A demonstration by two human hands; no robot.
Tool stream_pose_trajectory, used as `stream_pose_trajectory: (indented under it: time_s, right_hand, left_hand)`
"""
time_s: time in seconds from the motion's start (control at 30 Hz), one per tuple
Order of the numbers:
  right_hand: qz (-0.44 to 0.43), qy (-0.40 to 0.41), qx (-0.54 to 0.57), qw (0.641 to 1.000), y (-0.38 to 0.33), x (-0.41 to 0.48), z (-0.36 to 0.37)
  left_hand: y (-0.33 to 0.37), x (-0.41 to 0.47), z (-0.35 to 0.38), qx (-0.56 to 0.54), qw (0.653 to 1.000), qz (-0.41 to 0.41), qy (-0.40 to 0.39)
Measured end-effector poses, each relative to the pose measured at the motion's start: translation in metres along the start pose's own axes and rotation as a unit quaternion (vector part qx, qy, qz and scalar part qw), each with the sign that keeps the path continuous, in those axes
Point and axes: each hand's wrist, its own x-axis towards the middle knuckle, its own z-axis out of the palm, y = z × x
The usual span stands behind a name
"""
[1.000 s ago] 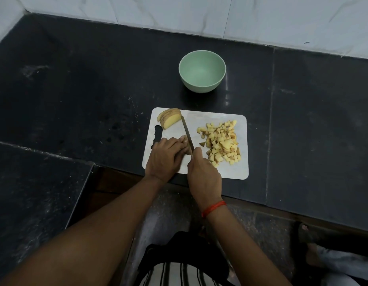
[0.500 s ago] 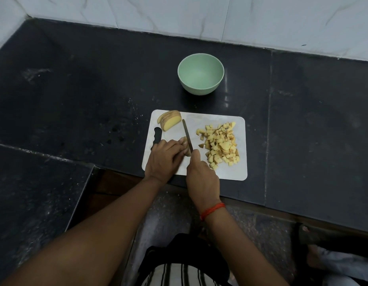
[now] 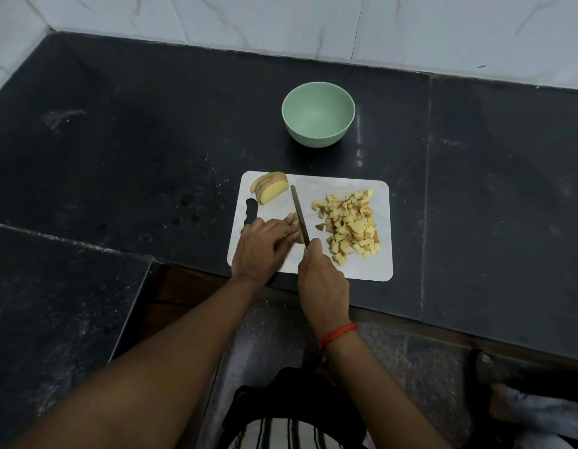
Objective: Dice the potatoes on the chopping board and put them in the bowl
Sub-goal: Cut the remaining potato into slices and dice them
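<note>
A white chopping board (image 3: 362, 264) lies at the front edge of the black counter. A heap of diced potato (image 3: 349, 226) covers its right half. Several potato slices (image 3: 271, 187) lean together at its far left corner. My left hand (image 3: 261, 246) holds a potato piece (image 3: 294, 222) down with curled fingers; most of that piece is hidden under them. My right hand (image 3: 323, 280) grips a knife (image 3: 300, 215), whose blade runs away from me along the right side of the piece. The pale green bowl (image 3: 318, 115) stands empty beyond the board.
The black stone counter (image 3: 119, 157) stretches left and right of the board, with a white tiled wall (image 3: 313, 24) behind it. A lower black slab (image 3: 54, 303) lies at the front left. A foot (image 3: 495, 371) rests on the floor at the lower right.
The knife and both hands stay at the same spot on the board. The whole scene has slid slightly lower in view as my head moved.
</note>
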Motion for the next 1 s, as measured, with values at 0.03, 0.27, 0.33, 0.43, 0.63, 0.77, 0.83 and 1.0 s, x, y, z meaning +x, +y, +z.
stream_pose_trajectory:
  time_s: [0.03, 0.27, 0.33, 0.43, 0.63, 0.77, 0.83, 1.0]
  right_hand:
    - [0.004, 0.0, -0.007, 1.0, -0.002, 0.0, -0.001]
    - [-0.006, 0.009, -0.036, 0.999, -0.017, 0.008, -0.012]
    - [-0.014, 0.019, -0.03, 0.999, -0.018, 0.01, -0.013]
    - [-0.009, 0.003, -0.029, 1.0, -0.018, 0.011, -0.014]
    - [-0.017, -0.07, -0.02, 0.997, -0.018, 0.009, -0.02]
    - [-0.008, -0.057, -0.055, 0.997, -0.015, -0.011, -0.026]
    - [-0.009, -0.081, -0.073, 0.994, -0.007, -0.028, -0.03]
    - [0.009, -0.147, -0.067, 0.987, 0.014, -0.076, -0.039]
  left_hand:
    - [0.0, 0.0, -0.001, 0.001, 1.0, 0.001, -0.001]
    - [0.001, 0.001, -0.002, -0.003, 1.0, 0.006, -0.005]
    - [0.001, 0.0, -0.003, -0.008, 1.0, 0.009, -0.008]
    - [0.001, 0.0, -0.003, -0.006, 1.0, 0.006, -0.005]
    - [0.002, 0.0, -0.002, -0.006, 1.0, -0.008, 0.001]
    - [0.0, 0.0, 0.0, 0.005, 1.0, -0.008, -0.002]
    - [-0.001, 0.0, 0.001, 0.01, 1.0, -0.012, -0.004]
    - [0.002, 0.001, 0.001, 0.006, 1.0, -0.015, 0.003]
